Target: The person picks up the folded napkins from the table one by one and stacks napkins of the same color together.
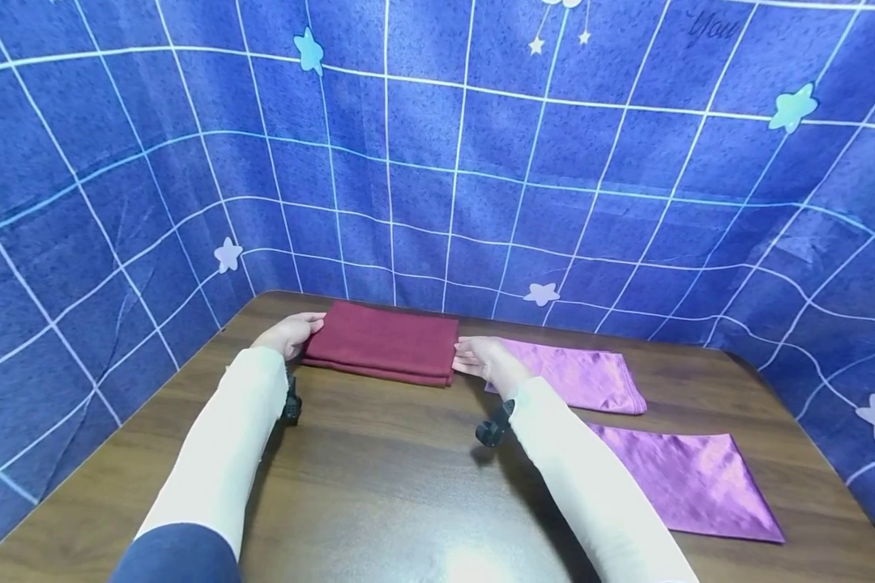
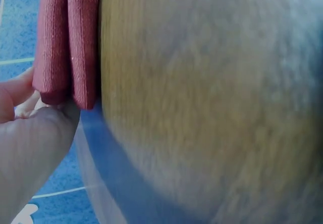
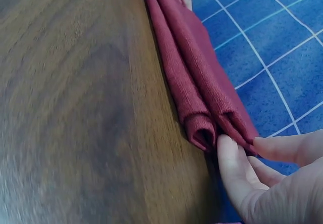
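I see left hand (image 1: 289,334) and right hand (image 1: 484,358) pinching ends of maroon cloth (image 1: 390,340) between them; should move both evenly, so folded layers not slip.

Your left hand (image 1: 288,334) and right hand (image 1: 483,358) occupy both ends of the folded maroon cloth (image 1: 382,340), while a blue backdrop (image 1: 423,162) walls off the far side just behind it. Before you, between your left sleeve (image 1: 222,437) and right sleeve (image 1: 591,478), a broad stretch of tabletop (image 1: 379,470) offers passage. At right, a folded lilac cloth (image 1: 591,376) and a nearer purple cloth (image 1: 700,482) lie low, leaving only a narrow strip of wood between.
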Tool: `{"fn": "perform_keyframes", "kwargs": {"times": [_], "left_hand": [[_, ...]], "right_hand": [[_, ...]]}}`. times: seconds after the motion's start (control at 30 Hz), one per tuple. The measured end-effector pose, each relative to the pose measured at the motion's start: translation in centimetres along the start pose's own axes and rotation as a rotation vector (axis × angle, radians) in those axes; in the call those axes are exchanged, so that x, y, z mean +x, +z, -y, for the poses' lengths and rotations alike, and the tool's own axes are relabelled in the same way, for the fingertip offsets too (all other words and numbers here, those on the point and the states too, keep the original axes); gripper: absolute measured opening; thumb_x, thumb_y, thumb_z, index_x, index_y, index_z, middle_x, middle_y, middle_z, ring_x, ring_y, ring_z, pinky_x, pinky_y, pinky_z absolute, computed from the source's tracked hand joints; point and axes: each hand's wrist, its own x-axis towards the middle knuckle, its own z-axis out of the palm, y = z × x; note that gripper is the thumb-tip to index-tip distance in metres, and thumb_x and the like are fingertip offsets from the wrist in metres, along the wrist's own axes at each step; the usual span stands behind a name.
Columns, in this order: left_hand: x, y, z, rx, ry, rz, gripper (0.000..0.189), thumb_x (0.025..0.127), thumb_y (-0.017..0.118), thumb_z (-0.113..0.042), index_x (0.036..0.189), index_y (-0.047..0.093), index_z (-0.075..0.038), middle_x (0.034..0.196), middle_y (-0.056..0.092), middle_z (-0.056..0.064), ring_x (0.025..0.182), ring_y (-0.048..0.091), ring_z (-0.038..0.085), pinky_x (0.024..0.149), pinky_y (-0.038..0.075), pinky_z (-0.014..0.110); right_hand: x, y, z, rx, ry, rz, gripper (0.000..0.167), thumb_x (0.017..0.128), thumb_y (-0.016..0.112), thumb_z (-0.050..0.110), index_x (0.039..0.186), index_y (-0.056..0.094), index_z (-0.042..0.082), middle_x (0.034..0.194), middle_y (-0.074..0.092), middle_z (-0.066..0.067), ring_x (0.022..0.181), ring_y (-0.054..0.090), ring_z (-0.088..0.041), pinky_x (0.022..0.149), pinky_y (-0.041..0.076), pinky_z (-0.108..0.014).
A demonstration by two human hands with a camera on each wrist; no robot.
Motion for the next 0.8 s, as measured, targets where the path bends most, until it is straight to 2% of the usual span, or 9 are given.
{"fn": "perform_keyframes", "kwargs": {"times": [0.1,0.2,0.27,0.33,0.4,0.5,0.6,0.7,0.8], "left_hand": [[-0.2,-0.2,-0.1,-0.016,0.025,-0.03,0.051,0.105,0.03,-0.006,0.152,0.015,0.004,0.151,0.033,0.024,0.09,0.054,-0.002,0.082,0.049,0.015],[-0.3,-0.6,0.1,-0.056,0.034,-0.064,0.051,0.102,0.033,0.002,0.15,0.017,0.008,0.142,0.045,0.021,0.079,0.056,-0.006,0.075,0.051,0.014],[-0.4,-0.8,0.1,-0.071,0.035,-0.072,0.053,0.099,0.032,0.006,0.15,0.017,0.009,0.142,0.044,0.023,0.078,0.056,-0.007,0.075,0.051,0.013],[-0.6,-1.1,0.0,-0.074,0.037,-0.074,0.054,0.098,0.031,0.008,0.15,0.015,0.01,0.146,0.039,0.026,0.087,0.058,-0.004,0.083,0.051,0.013],[-0.8,-1.3,-0.2,-0.102,0.035,-0.079,0.056,0.096,0.029,0.01,0.15,0.013,0.009,0.152,0.028,0.029,0.108,0.06,0.007,0.097,0.048,0.016],[-1.4,-1.7,-0.6,-0.146,0.026,-0.077,0.058,0.096,0.026,0.012,0.151,0.009,0.007,0.156,0.018,0.028,0.138,0.039,0.027,0.111,0.034,0.024],[-1.9,-2.1,-1.0,-0.179,0.021,-0.077,0.057,0.097,0.026,0.011,0.152,0.008,0.007,0.156,0.017,0.027,0.143,0.025,0.032,0.113,0.029,0.027],[-2.1,-2.5,-1.1,-0.177,0.035,-0.083,0.056,0.099,0.028,0.008,0.152,0.009,0.006,0.156,0.018,0.026,0.135,0.044,0.022,0.113,0.029,0.027],[-2.1,-2.8,-1.1,-0.181,0.061,-0.103,0.054,0.101,0.03,0.005,0.152,0.013,0.005,0.156,0.02,0.026,0.111,0.06,0.005,0.114,0.03,0.028]], "right_hand": [[0.2,-0.1,0.3,0.037,0.015,-0.026,0.041,0.097,0.041,-0.006,0.138,0.042,-0.011,0.133,0.052,-0.031,0.12,0.056,-0.034,0.105,0.046,-0.039],[0.2,-0.1,0.5,0.057,0.021,-0.062,0.038,0.097,0.043,-0.007,0.134,0.045,-0.013,0.118,0.06,-0.026,0.099,0.064,-0.026,0.101,0.05,-0.039],[0.2,-0.1,0.7,0.067,0.027,-0.084,0.037,0.096,0.044,-0.008,0.133,0.047,-0.013,0.109,0.062,-0.024,0.085,0.066,-0.022,0.098,0.052,-0.039],[0.1,-0.2,1.0,0.079,0.031,-0.104,0.037,0.095,0.046,-0.008,0.132,0.048,-0.014,0.108,0.063,-0.025,0.076,0.068,-0.02,0.095,0.053,-0.039],[0.0,-0.3,1.2,0.087,0.038,-0.113,0.038,0.095,0.048,-0.007,0.132,0.048,-0.013,0.115,0.062,-0.03,0.072,0.068,-0.02,0.095,0.053,-0.039],[-0.1,-0.5,1.6,0.088,0.043,-0.122,0.037,0.096,0.05,-0.004,0.132,0.049,-0.012,0.13,0.055,-0.033,0.078,0.07,-0.022,0.094,0.052,-0.039],[-0.4,-0.8,1.9,0.076,0.049,-0.128,0.036,0.096,0.051,-0.002,0.131,0.051,-0.011,0.132,0.054,-0.031,0.088,0.071,-0.025,0.093,0.054,-0.037],[-0.7,-1.3,2.1,0.063,0.054,-0.135,0.036,0.096,0.053,0.0,0.131,0.052,-0.01,0.123,0.061,-0.029,0.086,0.071,-0.024,0.089,0.056,-0.035],[-0.9,-1.8,2.3,0.063,0.049,-0.127,0.037,0.096,0.053,0.0,0.132,0.05,-0.01,0.112,0.066,-0.026,0.079,0.071,-0.021,0.088,0.057,-0.034]]}}
